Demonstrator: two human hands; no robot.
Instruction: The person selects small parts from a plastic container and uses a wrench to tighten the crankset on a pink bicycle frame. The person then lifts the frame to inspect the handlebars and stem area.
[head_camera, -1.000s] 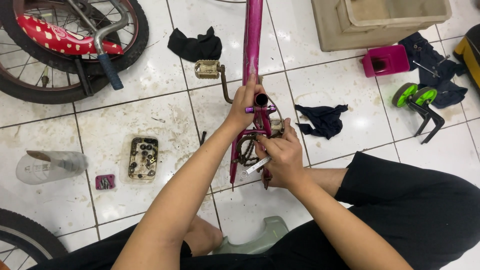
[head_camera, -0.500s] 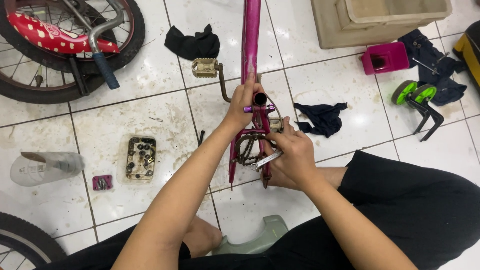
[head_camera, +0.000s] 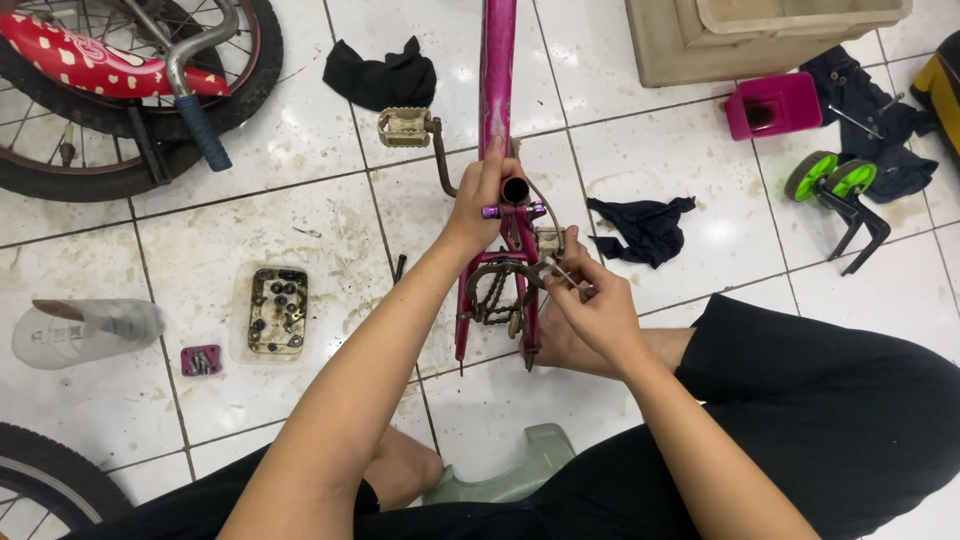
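frame: magenta bike frame (head_camera: 496, 60) lies on the tiled floor (head_camera: 300, 230) straight ahead of me, seat tube end toward my knees
left hand: my left hand (head_camera: 482, 195) grasps the frame at the seat tube opening
right hand: my right hand (head_camera: 592, 300) pinches a small metal tool (head_camera: 562, 271) just right of the chain (head_camera: 490, 298)
pedal: beige pedal (head_camera: 404, 127) left of frame
containers: clear tray of small parts (head_camera: 277, 312) well left; small pink block (head_camera: 201, 360) beside it; pink box (head_camera: 772, 104) far right
rags: black cloth (head_camera: 380, 75) upper left, dark cloth (head_camera: 645, 225) right
wheels: green training wheels (head_camera: 830, 180) right
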